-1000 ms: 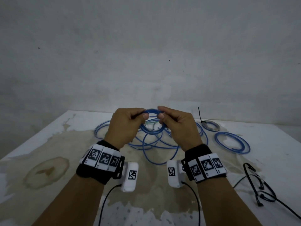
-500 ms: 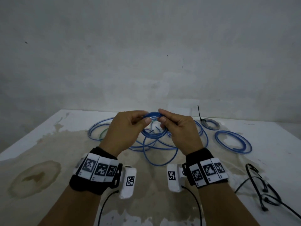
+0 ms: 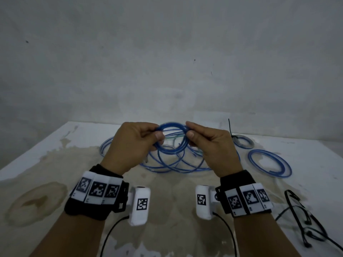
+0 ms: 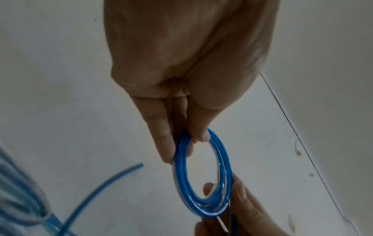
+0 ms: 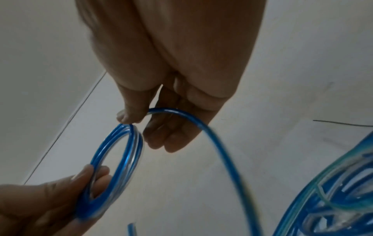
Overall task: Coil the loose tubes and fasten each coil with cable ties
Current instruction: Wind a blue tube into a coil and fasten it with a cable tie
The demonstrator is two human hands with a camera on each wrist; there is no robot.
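While both hands, left [image 3: 133, 143] and right [image 3: 209, 143], pinch the blue coil [image 3: 171, 139] aloft, loose tubes [image 3: 172, 164] seemingly crowd the table [image 3: 55, 164] beneath.

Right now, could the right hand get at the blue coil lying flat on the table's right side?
Probably not yet: the right hand pinches the blue coil held between both hands; the path to the flat coil looks open.

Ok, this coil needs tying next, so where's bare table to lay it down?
Near left, around the brown stain on the table. The loose tubes crowd the middle; finished coils and black cable ties fill the right.
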